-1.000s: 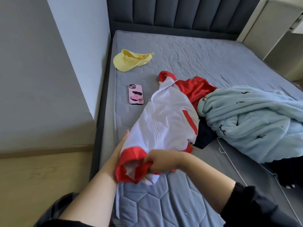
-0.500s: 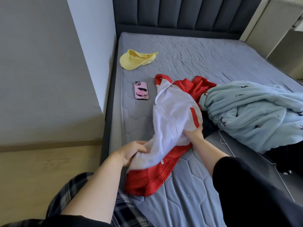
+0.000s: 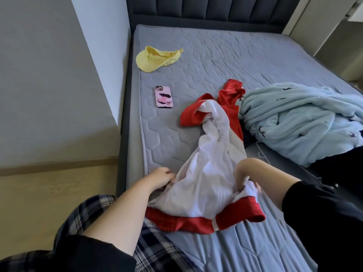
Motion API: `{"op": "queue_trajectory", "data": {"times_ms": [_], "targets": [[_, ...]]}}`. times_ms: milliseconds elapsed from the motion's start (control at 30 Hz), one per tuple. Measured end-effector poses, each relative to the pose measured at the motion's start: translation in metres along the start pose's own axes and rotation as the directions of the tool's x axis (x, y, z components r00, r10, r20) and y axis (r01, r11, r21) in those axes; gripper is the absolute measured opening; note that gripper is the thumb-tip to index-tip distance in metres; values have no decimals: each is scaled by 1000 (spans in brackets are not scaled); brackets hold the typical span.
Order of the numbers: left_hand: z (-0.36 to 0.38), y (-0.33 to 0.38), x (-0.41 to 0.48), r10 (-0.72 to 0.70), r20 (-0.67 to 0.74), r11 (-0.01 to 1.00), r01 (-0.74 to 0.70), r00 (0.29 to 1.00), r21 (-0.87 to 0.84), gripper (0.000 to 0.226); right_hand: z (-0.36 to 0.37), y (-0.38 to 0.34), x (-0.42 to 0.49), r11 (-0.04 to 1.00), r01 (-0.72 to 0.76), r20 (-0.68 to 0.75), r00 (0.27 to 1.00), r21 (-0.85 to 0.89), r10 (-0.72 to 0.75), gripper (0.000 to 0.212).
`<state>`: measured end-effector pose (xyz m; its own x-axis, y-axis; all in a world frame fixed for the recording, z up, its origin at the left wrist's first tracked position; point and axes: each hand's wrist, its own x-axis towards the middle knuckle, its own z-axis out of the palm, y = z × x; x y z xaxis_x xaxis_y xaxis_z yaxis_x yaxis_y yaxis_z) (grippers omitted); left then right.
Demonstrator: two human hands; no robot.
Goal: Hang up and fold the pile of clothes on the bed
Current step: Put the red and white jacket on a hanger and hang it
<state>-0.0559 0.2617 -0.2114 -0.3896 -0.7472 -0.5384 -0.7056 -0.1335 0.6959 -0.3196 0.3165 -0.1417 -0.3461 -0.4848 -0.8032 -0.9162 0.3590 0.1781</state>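
The person is dragging the white-and-red jacket [image 3: 208, 173] toward the lower edge of the frame and opening it out. A moment ago it was lying bunched in a narrow heap. Now its red ribbed hem [image 3: 196, 222] is stretching wide across the mattress [image 3: 216, 59], and a red sleeve [image 3: 191, 114] is showing at the centre. The hands have moved well apart. The left hand [image 3: 162, 177] is pinching the jacket's left edge, and the right hand [image 3: 243, 173] is curling into the white cloth just above the hem. I take this to be flattening the jacket before folding or hanging it. A wire hanger [image 3: 261, 154] is peeking out beside the pale blue fleece garment [image 3: 298, 122] at right, which is waiting untouched. A yellow cap [image 3: 155, 58] and a phone in a pink case [image 3: 164, 97] are lying at upper left.
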Motion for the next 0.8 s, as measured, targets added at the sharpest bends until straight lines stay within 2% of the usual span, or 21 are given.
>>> {"op": "queue_trajectory", "data": {"times_ms": [33,67,100,133,167,200,267,333,367,400,433,467,533,567,600,633,667,700,733,767,800], "targets": [[3,2,-1,-6,40,1000,6,999,1,20,1,-5,3,1000,11,-117,993,-3,-11,31],[6,3,-1,-6,52,1000,5,999,13,21,1,-9,10,998,19,-300,954,60,-1,30],[8,4,-2,-1,55,1000,0,998,16,24,0,-11,16,984,60,-500,865,165,31,31],[10,4,-2,15,61,1000,-16,998,18,28,-2,-13,23,967,127,-680,731,219,58,32],[11,4,-2,32,77,999,-34,996,23,33,-5,-15,26,956,187,-788,612,228,68,37],[12,4,-1,40,100,999,-43,994,23,34,-5,-17,30,940,227,-821,565,253,84,49],[12,5,0,25,63,999,-28,998,40,18,-4,-19,38,815,338,-744,649,470,160,61],[5,8,4,-34,-225,998,47,974,53,18,6,-19,49,740,349,-659,734,576,167,48],[-1,8,5,-91,-415,996,87,905,-29,22,11,-18,51,789,289,-622,769,542,147,42],[-8,7,5,-187,-559,977,93,808,-192,24,15,-17,54,847,236,-598,793,476,116,40],[-18,4,6,-306,-639,926,64,706,-372,26,18,-18,54,897,203,-587,806,393,74,41],[-29,-3,7,-434,-649,845,32,624,-534,28,20,-21,54,932,197,-586,810,303,20,41],[-50,-21,9,-679,-526,626,29,511,-779,32,24,-28,50,966,204,-554,828,156,-86,37],[-59,-30,11,-762,-456,538,56,459,-841,34,27,-34,46,976,193,-497,859,97,-121,33],[-66,-32,12,-805,-438,510,90,400,-855,35,29,-38,44,981,191,-427,891,44,-154,28],[-69,-28,12,-794,-499,565,116,347,-817,37,32,-39,43,982,191,-379,909,7,-174,22],[-69,-21,10,-701,-631,692,104,332,-714,40,32,-39,43,983,182,-388,907,10,-164,17],[-66,-15,10,-503,-783,851,51,366,-522,45,30,-37,44,971,194,-467,878,140,-108,15],[-58,-8,9,-217,-880,966,-34,424,-255,49,26,-34,46,909,235,-579,816,344,8,14],[-46,-3,11,70,-868,992,-124,491,10,51,21,-31,48,778,308,-661,729,547,176,14],[-32,0,13,258,-771,966,-183,582,184,52,15,-29,52,675,395,-719,630,623,295,19]]}}
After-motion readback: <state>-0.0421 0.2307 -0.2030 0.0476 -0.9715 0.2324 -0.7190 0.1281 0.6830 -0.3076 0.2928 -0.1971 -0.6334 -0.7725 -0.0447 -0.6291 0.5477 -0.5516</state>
